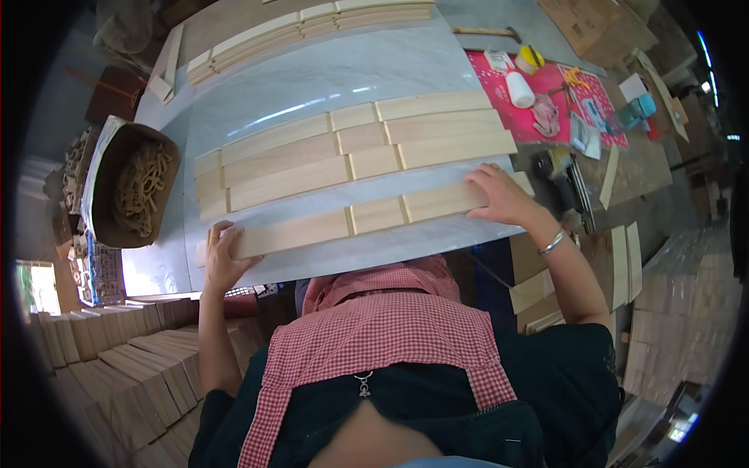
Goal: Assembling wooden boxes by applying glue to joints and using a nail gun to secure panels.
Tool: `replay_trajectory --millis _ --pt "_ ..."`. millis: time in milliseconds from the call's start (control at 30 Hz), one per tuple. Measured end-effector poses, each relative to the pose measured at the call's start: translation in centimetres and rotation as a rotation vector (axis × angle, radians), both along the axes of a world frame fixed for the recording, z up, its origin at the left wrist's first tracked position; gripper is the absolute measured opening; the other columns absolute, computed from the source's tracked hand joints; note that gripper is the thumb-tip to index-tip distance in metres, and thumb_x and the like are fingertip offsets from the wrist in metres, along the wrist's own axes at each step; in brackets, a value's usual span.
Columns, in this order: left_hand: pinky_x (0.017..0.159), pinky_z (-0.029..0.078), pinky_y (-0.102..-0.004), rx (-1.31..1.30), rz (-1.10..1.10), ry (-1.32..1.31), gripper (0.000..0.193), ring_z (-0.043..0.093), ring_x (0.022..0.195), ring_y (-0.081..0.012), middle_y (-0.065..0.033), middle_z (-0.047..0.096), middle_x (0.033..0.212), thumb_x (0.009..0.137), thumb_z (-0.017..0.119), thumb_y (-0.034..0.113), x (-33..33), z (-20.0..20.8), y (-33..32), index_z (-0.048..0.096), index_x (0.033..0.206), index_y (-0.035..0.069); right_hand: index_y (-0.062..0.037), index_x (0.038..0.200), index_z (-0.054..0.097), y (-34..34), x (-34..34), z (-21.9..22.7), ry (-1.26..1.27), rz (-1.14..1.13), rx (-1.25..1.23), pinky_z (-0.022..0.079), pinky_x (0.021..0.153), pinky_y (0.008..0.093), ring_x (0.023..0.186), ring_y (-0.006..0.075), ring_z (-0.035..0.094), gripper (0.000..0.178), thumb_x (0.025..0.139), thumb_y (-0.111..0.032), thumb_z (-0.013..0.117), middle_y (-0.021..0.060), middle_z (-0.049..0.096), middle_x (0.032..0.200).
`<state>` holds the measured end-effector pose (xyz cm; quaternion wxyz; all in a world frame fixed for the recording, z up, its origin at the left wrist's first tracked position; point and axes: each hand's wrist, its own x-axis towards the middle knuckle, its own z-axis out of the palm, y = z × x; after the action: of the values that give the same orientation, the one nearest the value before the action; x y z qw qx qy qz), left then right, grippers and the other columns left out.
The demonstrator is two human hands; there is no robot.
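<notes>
Wood near row [367,217]: left hand [222,257] and right hand [499,195] press flat on its ends, fingers spread, clamping nothing. Step judged: closing the row's joints. Next calls for even inward pressure, parallel to the far rows [351,152].

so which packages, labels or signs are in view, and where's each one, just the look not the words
Cardboard box: left of the table, open, brown, printed outer wall, full of small tan wooden pieces.
Printed mat: far right of the table, red with small pale markings, under the tools.
Flat carton: top right, brown cardboard, lying flat.
Small packet: on the mat's near edge, flat, pale with blue.
No screens or signs show.
</notes>
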<state>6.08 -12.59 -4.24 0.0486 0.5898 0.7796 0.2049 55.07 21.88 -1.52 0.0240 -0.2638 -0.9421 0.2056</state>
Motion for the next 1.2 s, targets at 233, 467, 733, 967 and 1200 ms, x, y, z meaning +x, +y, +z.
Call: replay_trajectory --millis 233,467,733,967,1200 --pt "0.095 0.049 -0.0443 0.089 0.058 0.064 0.061 0.054 0.112 -0.0309 -0.0108 0.055 0.123 0.069 0.087 0.021 -0.9 -1.3 3.4 0.066 0.124 0.007 -0.0079 0.12 0.061 0.5 -0.5 -1.7 0.196 -0.147 0.127 0.043 0.103 0.0395 0.111 0.0314 0.052 0.059 0.067 -0.019 0.086 0.0084 0.058 0.118" --pt "0.102 0.046 -0.0468 0.027 0.145 -0.225 0.062 0.048 0.125 -0.0332 -0.0121 0.051 0.137 0.07 0.088 0.024 2.0 -2.3 -4.5 0.066 0.126 0.008 -0.0094 0.116 0.066 -6.1 4.4 -0.9 0.21 -0.226 0.078 0.042 0.104 0.0394 0.117 0.0309 0.051 0.049 0.071 -0.021 0.083 0.0068 0.058 0.127" --pt "0.11 0.04 -0.0516 0.029 0.279 0.076 0.078 0.039 0.141 -0.0369 -0.0132 0.041 0.154 0.07 0.089 0.035 1.8 -4.7 -2.0 0.058 0.137 0.013 -0.0096 0.121 0.068 -4.9 5.2 -3.4 0.28 -0.393 0.343 0.043 0.103 0.0424 0.12 0.0316 0.051 0.047 0.078 -0.026 0.079 0.0088 0.055 0.138" --pt "0.113 0.037 -0.0543 -0.096 0.48 0.176 0.098 0.03 0.147 -0.0417 -0.0152 0.032 0.162 0.068 0.088 0.047 -1.4 -5.1 -3.8 0.044 0.151 0.018 -0.0071 0.125 0.065 -2.9 11.9 -5.1 0.188 -0.977 0.76 0.047 0.096 0.046 0.112 0.0366 0.057 0.042 0.086 -0.021 0.071 0.0153 0.06 0.127" --pt "0.114 0.036 -0.0557 -0.082 0.531 0.051 0.104 0.031 0.146 -0.044 -0.0172 0.029 0.163 0.067 0.089 0.05 -1.4 -5.2 -3.9 0.041 0.154 0.016 -0.0065 0.123 0.067 0.1 15.1 -5.1 0.063 -1.026 0.531 0.049 0.092 0.045 0.102 0.0352 0.061 0.038 0.088 -0.019 0.07 0.0136 0.064 0.118"
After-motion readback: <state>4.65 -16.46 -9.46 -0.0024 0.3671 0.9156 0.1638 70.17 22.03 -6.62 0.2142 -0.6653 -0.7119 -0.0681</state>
